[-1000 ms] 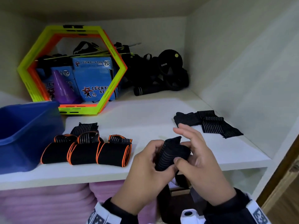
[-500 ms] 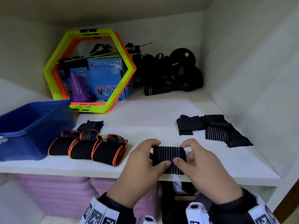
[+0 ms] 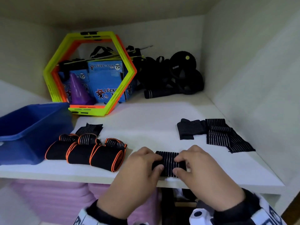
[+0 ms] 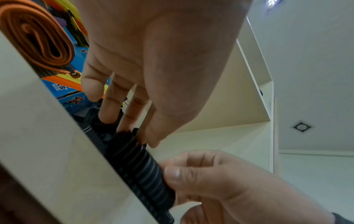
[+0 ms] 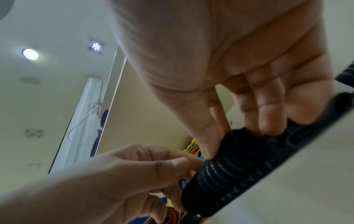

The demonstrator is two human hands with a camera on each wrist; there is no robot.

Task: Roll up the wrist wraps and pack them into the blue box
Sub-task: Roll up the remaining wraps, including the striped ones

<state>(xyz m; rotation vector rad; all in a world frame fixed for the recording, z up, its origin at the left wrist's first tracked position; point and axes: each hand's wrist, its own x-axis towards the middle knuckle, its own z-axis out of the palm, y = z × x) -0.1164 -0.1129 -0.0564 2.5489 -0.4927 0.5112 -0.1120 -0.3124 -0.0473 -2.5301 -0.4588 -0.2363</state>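
A black wrist wrap with thin white stripes (image 3: 168,163) lies rolled on the front of the white shelf (image 3: 146,120). Both hands pinch it between thumb and fingers: my left hand (image 3: 159,162) at its left end, my right hand (image 3: 177,165) at its right end. The left wrist view shows the roll (image 4: 138,163) pressed against the shelf edge; the right wrist view shows the same roll (image 5: 229,171). The blue box (image 3: 32,127) stands at the far left. Three rolled orange-edged wraps (image 3: 84,153) lie beside it. Unrolled striped wraps (image 3: 215,135) lie flat at the right.
A yellow-and-orange hexagon frame (image 3: 89,72) leans at the back with blue cartons and a purple cone (image 3: 78,90) behind it. Black gear (image 3: 175,75) fills the back right corner. Another flat wrap (image 3: 90,129) lies behind the orange rolls. Pink mats (image 3: 56,200) sit below.
Both hands have carried the black roll from the air in front of the shelf down onto the shelf's front edge, turning it to lie sideways. The other wraps have not moved.
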